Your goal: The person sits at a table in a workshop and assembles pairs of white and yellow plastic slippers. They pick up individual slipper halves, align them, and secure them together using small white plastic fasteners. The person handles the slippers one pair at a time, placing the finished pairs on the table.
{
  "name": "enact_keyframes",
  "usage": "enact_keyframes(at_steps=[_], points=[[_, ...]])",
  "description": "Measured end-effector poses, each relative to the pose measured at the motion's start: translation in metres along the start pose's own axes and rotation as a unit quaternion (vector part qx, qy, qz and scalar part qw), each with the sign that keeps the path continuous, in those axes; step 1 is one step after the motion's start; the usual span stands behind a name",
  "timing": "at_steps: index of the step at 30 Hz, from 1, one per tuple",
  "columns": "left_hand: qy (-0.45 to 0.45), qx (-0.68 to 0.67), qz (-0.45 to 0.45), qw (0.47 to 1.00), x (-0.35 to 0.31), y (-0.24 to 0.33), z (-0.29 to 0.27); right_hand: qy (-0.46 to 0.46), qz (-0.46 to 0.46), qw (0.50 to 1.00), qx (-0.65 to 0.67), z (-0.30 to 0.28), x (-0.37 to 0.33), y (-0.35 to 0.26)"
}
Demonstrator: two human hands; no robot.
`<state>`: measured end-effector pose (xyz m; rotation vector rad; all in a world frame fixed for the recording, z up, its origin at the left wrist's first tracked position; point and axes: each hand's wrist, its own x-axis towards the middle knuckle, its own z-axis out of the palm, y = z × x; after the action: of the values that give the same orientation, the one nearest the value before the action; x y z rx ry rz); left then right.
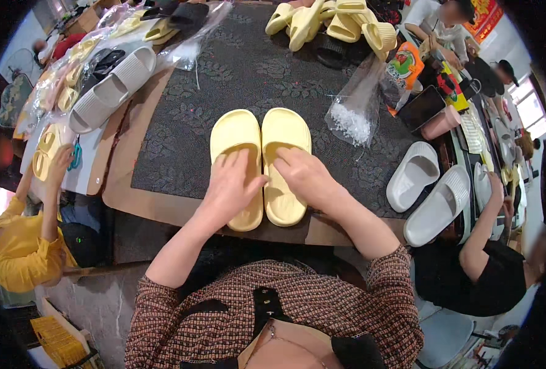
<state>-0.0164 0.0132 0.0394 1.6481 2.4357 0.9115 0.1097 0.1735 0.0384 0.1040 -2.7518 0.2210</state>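
Note:
Two pale yellow slide slippers lie side by side in front of me, toes pointing away: a left slipper (236, 125) and a right slipper (287, 125). My left hand (227, 187) rests over the left slipper, its fingers reaching forward into the opening under the strap. Its thumb sticks out toward the right slipper. Into the right slipper's opening reach the stretched fingers of my right hand (304, 175), palm down. The fingertips of both hands are partly hidden by the straps. Neither hand visibly wraps around a slipper.
Grey slippers stand at the right (436, 206) and far left (113, 89). A heap of yellow slippers (341, 27) is at the back, near a clear bag of white bits (351, 123) and a pink cup (440, 123). Co-workers sit at both sides; teal scissors (75, 155) lie left.

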Motion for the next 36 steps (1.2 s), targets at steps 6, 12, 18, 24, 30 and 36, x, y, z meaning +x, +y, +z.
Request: enact_keyframes(at_steps=[6, 12, 18, 24, 30, 36], points=[[-0.042, 0.088, -0.001, 0.995, 0.007, 0.002, 0.020, -0.011, 0.008, 1.000, 0.013, 0.002, -0.008, 0.000], [-0.067, 0.112, -0.028, 0.991, 0.017, 0.006, 0.024, -0.004, 0.004, 0.999, 0.035, 0.006, -0.013, 0.008], [-0.013, 0.103, -0.006, 0.995, 0.014, 0.000, 0.034, -0.003, 0.007, 0.998, 0.063, 0.004, -0.014, 0.006], [-0.017, 0.098, -0.017, 0.995, 0.015, 0.004, 0.032, 0.148, 0.097, 0.976, 0.127, -0.032, -0.005, 0.015], [-0.034, 0.089, -0.040, 0.995, 0.017, 0.005, 0.032, 0.049, 0.318, 0.930, 0.175, -0.014, 0.022, 0.088], [-0.046, 0.092, -0.054, 0.993, 0.017, 0.004, 0.033, 0.019, 0.296, 0.950, 0.097, 0.020, 0.039, 0.123]])
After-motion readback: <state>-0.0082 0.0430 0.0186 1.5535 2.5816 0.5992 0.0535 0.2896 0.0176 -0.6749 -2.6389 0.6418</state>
